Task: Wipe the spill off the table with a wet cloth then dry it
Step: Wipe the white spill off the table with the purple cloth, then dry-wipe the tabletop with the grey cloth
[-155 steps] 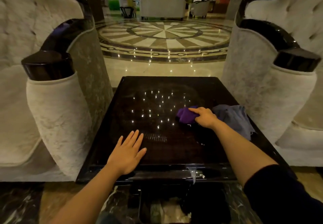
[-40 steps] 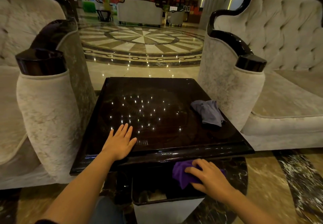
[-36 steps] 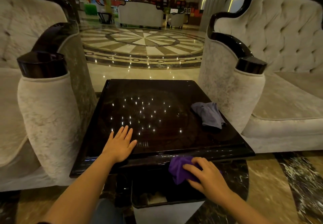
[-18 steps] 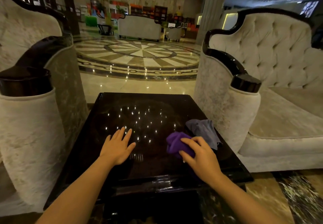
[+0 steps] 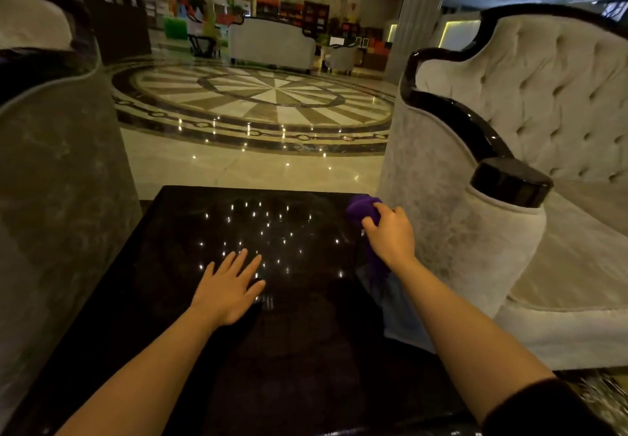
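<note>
Two pale upholstered sofas flank the scene, the left sofa and the right sofa, each arm close against a side edge of the dark glossy table. No writing on any of it can be read. Most of the tabletop is bare, with ceiling lights mirrored near its far edge. A grey cloth lies along the right edge, partly under the right forearm. The left hand lies flat near the table's middle, fingers spread wide and holding nothing. The right hand is closed around the purple cloth, pressing it at the far right corner.
</note>
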{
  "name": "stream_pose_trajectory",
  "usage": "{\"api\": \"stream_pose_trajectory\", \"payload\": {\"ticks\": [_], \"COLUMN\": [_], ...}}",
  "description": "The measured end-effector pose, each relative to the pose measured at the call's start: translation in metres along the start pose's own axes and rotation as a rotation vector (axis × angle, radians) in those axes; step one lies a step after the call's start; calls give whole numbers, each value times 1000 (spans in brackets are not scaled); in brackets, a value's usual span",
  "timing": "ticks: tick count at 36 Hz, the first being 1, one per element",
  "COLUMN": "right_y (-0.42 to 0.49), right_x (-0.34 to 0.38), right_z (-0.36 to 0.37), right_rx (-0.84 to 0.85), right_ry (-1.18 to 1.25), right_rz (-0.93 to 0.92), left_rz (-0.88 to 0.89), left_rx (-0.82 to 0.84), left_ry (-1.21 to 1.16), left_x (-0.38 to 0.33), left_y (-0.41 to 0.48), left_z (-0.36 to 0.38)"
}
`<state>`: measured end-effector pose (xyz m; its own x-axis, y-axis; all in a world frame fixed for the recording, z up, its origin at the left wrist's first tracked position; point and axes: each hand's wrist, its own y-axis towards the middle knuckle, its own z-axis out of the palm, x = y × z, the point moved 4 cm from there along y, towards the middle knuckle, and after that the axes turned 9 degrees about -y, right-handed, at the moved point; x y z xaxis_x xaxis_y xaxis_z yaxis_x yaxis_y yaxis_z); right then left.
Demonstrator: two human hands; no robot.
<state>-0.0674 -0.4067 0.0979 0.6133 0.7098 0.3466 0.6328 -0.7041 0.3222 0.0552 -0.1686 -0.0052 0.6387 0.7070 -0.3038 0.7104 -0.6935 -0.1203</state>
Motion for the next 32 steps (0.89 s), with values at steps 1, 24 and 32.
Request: {"api": "stream_pose_trajectory", "payload": {"ticks": [1,24,32], "right_y": [8,60,38], "right_x": [-2,-37,-36], "right_z": [5,93,68], "right_rx": [9,295,341], "right_ry": [-13,-422,-364], "right_rz": [11,124,130], "left_rz": [-5,-29,-40], "left_rx": [9,37,6], "left_ry": [-5,-51,-46], "left_x": [2,12,10], "left_y": [4,11,9], "left_z": [3,13,11]}}
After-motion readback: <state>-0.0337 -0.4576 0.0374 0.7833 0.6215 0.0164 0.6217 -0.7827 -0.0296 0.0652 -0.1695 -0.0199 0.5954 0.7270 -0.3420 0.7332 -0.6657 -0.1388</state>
